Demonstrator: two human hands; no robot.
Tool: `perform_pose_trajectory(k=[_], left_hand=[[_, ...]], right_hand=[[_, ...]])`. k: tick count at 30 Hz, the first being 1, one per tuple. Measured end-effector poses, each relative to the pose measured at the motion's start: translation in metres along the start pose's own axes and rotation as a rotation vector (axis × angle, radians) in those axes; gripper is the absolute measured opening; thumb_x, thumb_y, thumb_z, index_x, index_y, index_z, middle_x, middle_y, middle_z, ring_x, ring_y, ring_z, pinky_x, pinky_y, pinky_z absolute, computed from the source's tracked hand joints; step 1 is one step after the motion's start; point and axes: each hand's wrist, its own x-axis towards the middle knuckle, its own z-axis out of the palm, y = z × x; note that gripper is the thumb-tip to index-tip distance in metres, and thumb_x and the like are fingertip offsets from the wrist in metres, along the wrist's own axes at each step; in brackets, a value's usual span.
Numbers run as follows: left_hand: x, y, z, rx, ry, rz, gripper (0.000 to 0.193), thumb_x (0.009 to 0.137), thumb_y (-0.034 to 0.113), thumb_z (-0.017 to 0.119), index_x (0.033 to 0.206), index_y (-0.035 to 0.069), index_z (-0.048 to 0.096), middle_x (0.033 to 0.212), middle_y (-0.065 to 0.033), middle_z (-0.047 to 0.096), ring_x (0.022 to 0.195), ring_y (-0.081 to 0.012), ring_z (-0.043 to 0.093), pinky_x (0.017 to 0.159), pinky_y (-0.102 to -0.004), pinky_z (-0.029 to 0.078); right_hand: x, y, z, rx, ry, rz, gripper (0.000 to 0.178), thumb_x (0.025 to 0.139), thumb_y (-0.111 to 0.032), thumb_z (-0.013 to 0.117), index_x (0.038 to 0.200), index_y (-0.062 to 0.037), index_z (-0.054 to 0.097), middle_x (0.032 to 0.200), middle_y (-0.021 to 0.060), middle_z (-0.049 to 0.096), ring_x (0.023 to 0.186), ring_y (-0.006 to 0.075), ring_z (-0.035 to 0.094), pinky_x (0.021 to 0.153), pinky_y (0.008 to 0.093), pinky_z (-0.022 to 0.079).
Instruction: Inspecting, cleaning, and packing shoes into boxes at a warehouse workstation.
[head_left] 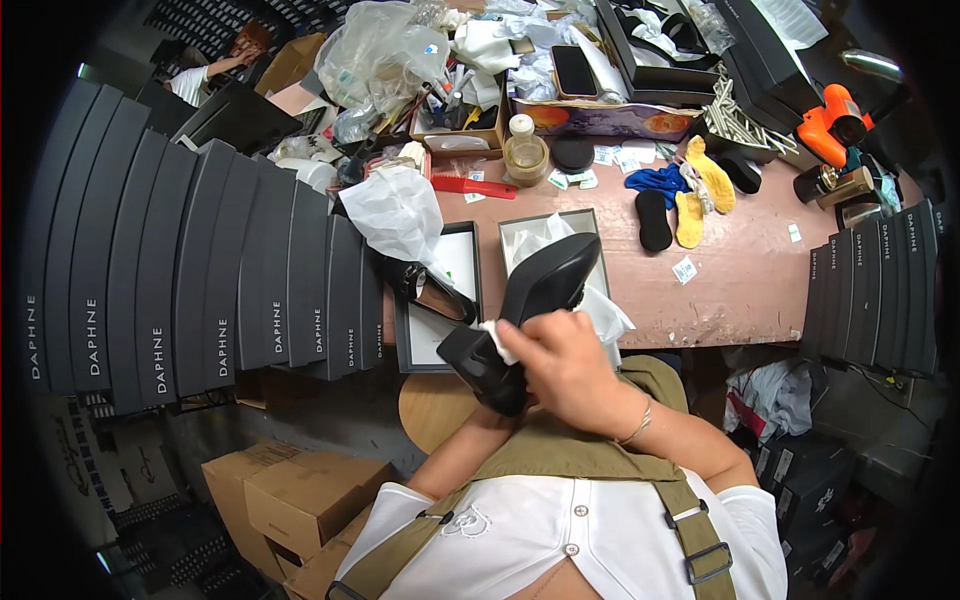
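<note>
A black block-heeled shoe [545,280] hangs in the air before my chest, its sole facing up and its toe pointing away to the right. My left hand [492,418] grips it from below at the heel end, with most of its fingers hidden behind the shoe. Pinched in my right hand [572,372] is a crumpled white wipe [498,343], pressed against the shoe between heel and sole. Under the shoe stands a grey shoebox [590,215] lined with white paper. Left of it, another black shoe [440,298] lies in an open tray [408,345].
Dark shoeboxes [195,270] stand in a long row at left, and more boxes [875,290] stand at right. Yellow insoles [710,180], a red brush [472,186], a jar [525,158] and an orange heat gun [832,125] lie about the pink table [740,300]. Cardboard cartons [300,500] stand low at left.
</note>
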Motion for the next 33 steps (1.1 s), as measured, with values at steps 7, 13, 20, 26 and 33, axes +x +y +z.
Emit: perform_pose_trajectory(k=[7,13,20,26,33], left_hand=[[0.018,0.001,0.007,0.010,0.049,0.016,0.083,0.088,0.042,0.055,0.140,-0.013,0.021,0.087,-0.0146,0.044,0.070,-0.0225,0.046,0.057,-0.0292,0.045],[0.015,0.041,0.010,1.409,1.033,-0.077,0.054,0.091,0.044,0.056,0.114,-0.005,0.059,0.072,-0.0053,0.058,0.060,-0.0127,0.055,0.053,-0.0252,0.046],[-0.081,0.117,0.018,1.968,1.600,1.020,0.056,0.084,0.034,0.072,0.125,0.005,0.049,0.113,-0.0084,0.058,0.099,-0.0150,0.055,0.079,-0.0325,0.048],[-0.108,0.171,-0.015,1.027,1.166,0.959,0.039,0.087,0.013,0.061,0.124,0.012,0.050,0.117,-0.0068,0.057,0.107,-0.0230,0.056,0.093,-0.0423,0.046],[-0.077,0.072,0.027,0.614,0.775,0.846,0.040,0.094,0.032,0.053,0.132,0.020,0.049,0.095,-0.0110,0.066,0.085,-0.0261,0.066,0.078,-0.0437,0.056]], right_hand=[[-0.014,0.060,-0.054,0.782,0.169,0.593,0.038,0.084,0.006,0.041,0.113,0.0002,0.066,0.089,0.0031,0.054,0.079,0.0079,0.048,0.071,0.0202,0.040],[-0.042,0.071,-0.034,0.626,0.128,0.622,0.036,0.083,0.007,0.042,0.110,0.0027,0.066,0.089,0.0030,0.056,0.077,0.0076,0.048,0.067,0.0200,0.038],[-0.061,0.090,-0.019,0.739,0.126,0.747,0.033,0.083,0.006,0.043,0.107,0.0040,0.066,0.087,0.0034,0.055,0.076,0.0081,0.048,0.067,0.0196,0.038],[-0.035,0.059,-0.006,0.685,-0.065,0.594,0.035,0.084,0.006,0.047,0.111,-0.0033,0.068,0.086,0.0044,0.054,0.080,0.0124,0.051,0.073,0.0228,0.041],[-0.066,0.066,0.010,0.584,-0.092,0.658,0.033,0.084,0.006,0.050,0.110,-0.0034,0.068,0.088,0.0060,0.055,0.081,0.0156,0.053,0.075,0.0240,0.042]])
